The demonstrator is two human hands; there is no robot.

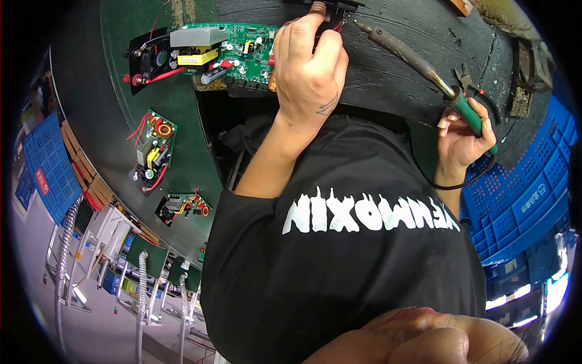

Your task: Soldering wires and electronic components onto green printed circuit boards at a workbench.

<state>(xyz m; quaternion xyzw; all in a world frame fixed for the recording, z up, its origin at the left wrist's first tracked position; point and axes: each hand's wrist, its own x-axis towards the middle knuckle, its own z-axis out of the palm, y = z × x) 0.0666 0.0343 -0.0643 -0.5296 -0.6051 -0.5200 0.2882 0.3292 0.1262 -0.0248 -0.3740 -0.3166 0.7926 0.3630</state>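
Two hands up at the far edge of the dark green bench (151,121): my left hand (309,64) is curled shut, fingertips pinching a small copper-coloured part (319,8) with red leads at the top of the frame, just past the right end of the big green circuit board (233,51). My right hand (464,130) is closed around the green handle of the soldering iron (418,64). Iron's long axis runs up and to the left from that grip, its tip almost touching the pinched part, so the joint lies right at my left fingertips and well away from my right hand. Left is clearly nearer. Nothing stands between tip and part; my left thumb sits close beside the line. Further left on the bench lie two smaller boards (154,148) (182,206) with red wires. Blue crate (521,188) sits to my right.
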